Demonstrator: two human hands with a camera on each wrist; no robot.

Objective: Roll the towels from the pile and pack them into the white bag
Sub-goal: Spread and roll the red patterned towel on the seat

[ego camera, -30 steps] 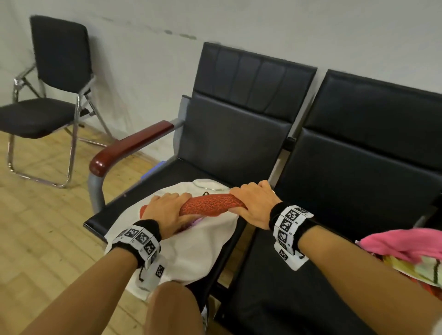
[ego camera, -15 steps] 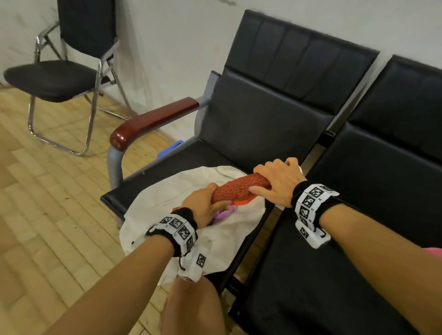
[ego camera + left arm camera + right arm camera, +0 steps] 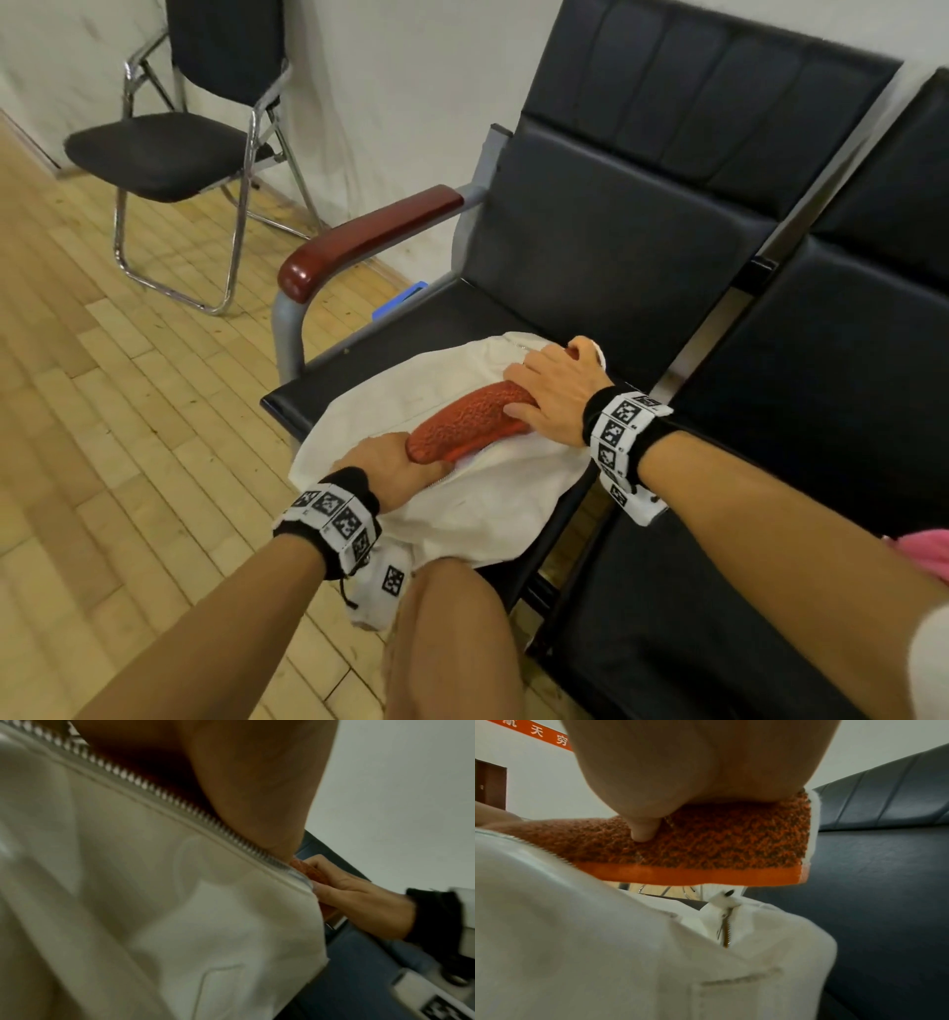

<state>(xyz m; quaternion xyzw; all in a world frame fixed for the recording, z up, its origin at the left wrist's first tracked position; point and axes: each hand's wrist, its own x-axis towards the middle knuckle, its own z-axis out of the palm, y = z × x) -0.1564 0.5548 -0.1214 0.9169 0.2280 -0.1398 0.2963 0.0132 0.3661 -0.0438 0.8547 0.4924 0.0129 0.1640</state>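
Observation:
A rolled orange-red towel point(image 3: 472, 421) lies slanted over the white bag point(image 3: 477, 509) on the black seat. My right hand point(image 3: 539, 395) grips the roll's far end from above, the thumb point(image 3: 643, 831) pressed into the towel point(image 3: 706, 845). My left hand point(image 3: 411, 465) cups the roll's near end at the bag's zip opening point(image 3: 144, 787); its fingers are hidden under the towel. The near end dips into the opening and the rest of the roll stays outside the bag point(image 3: 603, 943).
The bag's seat point(image 3: 590, 267) has a red-brown armrest point(image 3: 369, 236) on its left and a second black seat point(image 3: 770, 514) on its right. A pink towel point(image 3: 924, 555) shows at the right edge. My knee point(image 3: 452, 642) is below the bag. A folding chair point(image 3: 169, 149) stands far left.
The roll has gone from level to slanted. My left hand has drawn its end down and toward me into the bag's opening, while my right hand has stayed on the far end.

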